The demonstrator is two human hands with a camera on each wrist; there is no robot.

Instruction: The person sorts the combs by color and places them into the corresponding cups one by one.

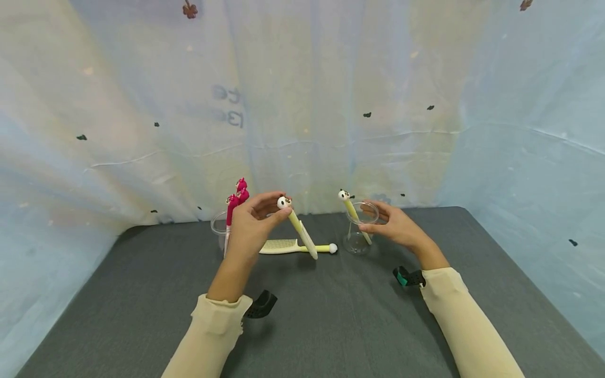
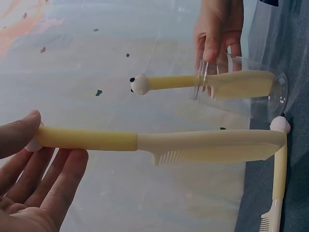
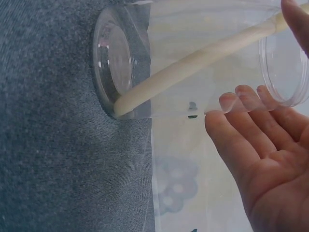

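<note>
- Near the table's (image 1: 142, 294) middle, the left hand (image 1: 249, 227) is pinching a yellow comb (image 1: 302, 231) by its panda-topped handle end, thumb over curled fingers.
- To do this well, keep the pinch firm and steer the toothed end clear of the cup's rim.
- Its long axis is pointing toward 5 o'clock, teeth end down.
- At 3 o'clock, the right hand (image 1: 394, 226) is steadying the clear cup (image 1: 360, 231), fingers loosely spread on its rim.

The head view looks forward and down over the grey counter (image 1: 302, 325) from a little way back. Each wrist view sits close beside its hand, turned sideways. All three share the clear cup (image 1: 361, 231) (image 2: 241, 92) (image 3: 193, 63).
</note>
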